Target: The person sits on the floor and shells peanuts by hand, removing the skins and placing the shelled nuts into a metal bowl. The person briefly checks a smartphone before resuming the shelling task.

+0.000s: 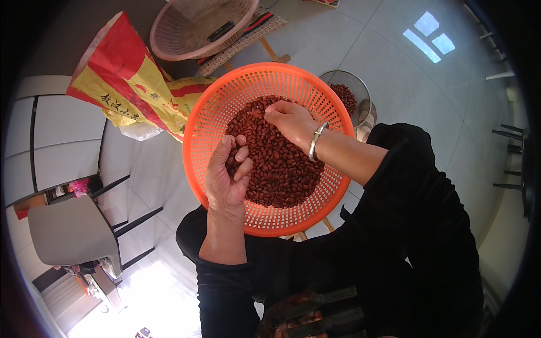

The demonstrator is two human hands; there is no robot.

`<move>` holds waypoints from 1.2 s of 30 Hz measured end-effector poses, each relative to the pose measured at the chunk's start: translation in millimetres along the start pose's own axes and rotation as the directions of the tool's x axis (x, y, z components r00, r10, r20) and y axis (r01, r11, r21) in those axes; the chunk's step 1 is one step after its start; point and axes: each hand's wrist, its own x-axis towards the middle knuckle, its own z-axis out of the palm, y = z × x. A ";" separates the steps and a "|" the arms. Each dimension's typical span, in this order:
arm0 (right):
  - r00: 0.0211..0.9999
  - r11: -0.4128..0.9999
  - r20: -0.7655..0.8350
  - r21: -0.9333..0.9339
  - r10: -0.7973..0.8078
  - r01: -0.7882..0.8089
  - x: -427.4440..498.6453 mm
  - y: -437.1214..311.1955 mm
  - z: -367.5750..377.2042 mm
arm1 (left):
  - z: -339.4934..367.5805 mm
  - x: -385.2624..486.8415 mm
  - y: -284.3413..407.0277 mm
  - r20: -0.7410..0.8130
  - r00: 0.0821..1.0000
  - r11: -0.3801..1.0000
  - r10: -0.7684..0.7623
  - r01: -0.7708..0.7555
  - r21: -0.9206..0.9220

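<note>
An orange plastic colander basket [270, 231] stands before me, with a large heap of dark red peanuts or beans [287, 169] in it. My left hand [230, 169] is over the basket's left side, palm turned up and fingers curled; some of the dark red kernels show within its fingers. Over the upper part of the heap is my right hand [291, 120], a silver bangle at its wrist, with thumb and forefinger pinched together. Whether anything is between those fingertips cannot be told. Some lighter red pieces lie on the heap beside them.
Behind the basket, a pale plastic basket [190, 34] holding a dark object rests on a cloth-covered stool. A red and yellow sack [127, 72] stands at the left. A wire-mesh sieve [360, 88] with more kernels is at the right. A grey chair [72, 232] stands lower left.
</note>
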 end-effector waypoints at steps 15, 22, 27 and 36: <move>0.916 0.322 0.401 -0.871 0.028 0.371 -32.2 29.4 21.0 | 0.6 1.0 -0.1 0.000 1.000 0.994 0.009 -0.009 -0.110; 0.798 0.315 0.603 -0.752 -0.029 0.579 -49.6 45.6 45.0 | -2.2 4.4 -4.9 0.027 1.000 0.997 0.004 -0.002 -0.075; 0.734 0.526 0.675 -0.601 -0.067 0.602 -40.8 51.0 50.0 | -2.5 3.0 -0.8 0.019 1.000 1.000 0.017 -0.016 -0.023; 0.688 0.749 0.691 0.331 0.222 -0.574 -25.9 -0.3 22.1 | 1.2 -5.0 12.8 0.000 0.987 0.982 0.159 -0.158 0.103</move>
